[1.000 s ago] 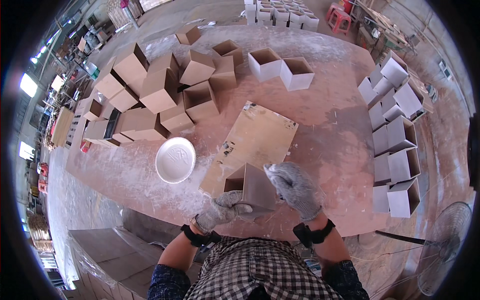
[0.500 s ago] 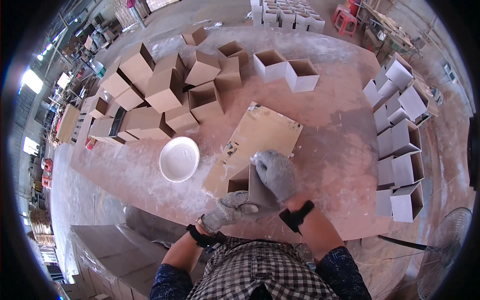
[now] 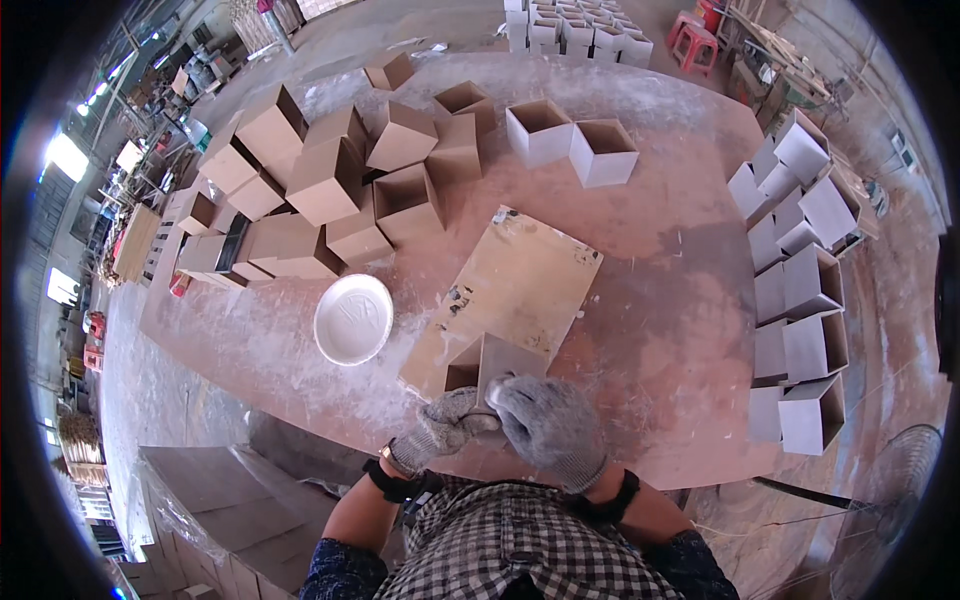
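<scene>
A small open-topped cardboard box (image 3: 512, 358) stands tilted close in front of me, over the near end of a tan board (image 3: 530, 265). Its brown inside shows on the left, and the side toward the right looks pale. My left hand (image 3: 440, 428), in a grey knit glove, is closed on the box's near lower edge. Against the pale side rests my gloved right hand (image 3: 552, 428), its fingers pinched together near the left hand. A bit of white shows at those fingertips, too small to name. Left of the board sits a white bowl (image 3: 354, 322) coated inside with something white.
Several brown cardboard boxes (image 3: 328, 188) are heaped at the far left of the table (image 3: 660, 370). Two white-sided boxes (image 3: 604, 155) stand at the back. More white-sided boxes (image 3: 812, 285) line the right edge. A fan (image 3: 905, 475) stands at the lower right, beyond the table.
My right hand has come down toward me, from the box's far right side to its near part. The box has turned a little, and its pale side now faces up more.
</scene>
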`<state>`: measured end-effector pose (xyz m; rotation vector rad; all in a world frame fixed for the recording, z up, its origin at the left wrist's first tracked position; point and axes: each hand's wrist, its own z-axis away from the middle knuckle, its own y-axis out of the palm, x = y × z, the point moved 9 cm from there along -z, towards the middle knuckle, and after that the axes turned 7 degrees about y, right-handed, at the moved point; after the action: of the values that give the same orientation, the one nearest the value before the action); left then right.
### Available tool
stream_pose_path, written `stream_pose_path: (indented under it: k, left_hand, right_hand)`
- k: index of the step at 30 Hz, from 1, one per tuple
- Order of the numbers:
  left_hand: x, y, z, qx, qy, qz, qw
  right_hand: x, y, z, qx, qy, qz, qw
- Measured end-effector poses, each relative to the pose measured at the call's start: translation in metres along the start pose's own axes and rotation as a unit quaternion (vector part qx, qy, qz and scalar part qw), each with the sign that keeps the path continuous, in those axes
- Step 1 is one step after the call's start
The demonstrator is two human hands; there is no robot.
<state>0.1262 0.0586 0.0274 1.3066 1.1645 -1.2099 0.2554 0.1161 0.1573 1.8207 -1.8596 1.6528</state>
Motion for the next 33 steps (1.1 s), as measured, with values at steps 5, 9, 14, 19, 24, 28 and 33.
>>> stream_pose_path:
  k: [5, 9, 14, 19, 24, 28, 33]
  left_hand:
    - [-0.056, 0.03, -0.021, 0.076, 0.122, -0.199, 0.969]
    - [-0.052, 0.034, -0.024, 0.117, 0.119, -0.199, 0.966]
    - [-0.042, 0.015, -0.006, 0.062, 0.107, -0.153, 0.981]
    - [-0.004, 0.006, 0.002, 0.007, 0.013, 0.09, 0.996]
    - [-0.041, 0.009, -0.01, 0.095, 0.119, -0.196, 0.969]
    - [-0.055, 0.013, -0.016, 0.126, 0.123, -0.171, 0.97]
    - [-0.021, -0.017, 0.007, 0.061, 0.097, -0.116, 0.987]
  right_hand:
    - [-0.068, 0.025, -0.046, 0.002, 0.083, 0.012, 0.996]
    - [-0.137, 0.029, -0.049, -0.06, 0.125, 0.065, 0.988]
    - [-0.095, -0.012, -0.025, -0.128, 0.177, -0.054, 0.974]
    - [0.012, 0.02, -0.017, 0.02, -0.007, -0.038, 0.999]
    - [-0.055, 0.052, -0.057, -0.046, 0.073, 0.104, 0.991]
    - [-0.15, 0.044, -0.053, -0.023, 0.18, 0.137, 0.974]
    - [-0.158, 0.003, 0.012, -0.115, 0.343, -0.109, 0.926]
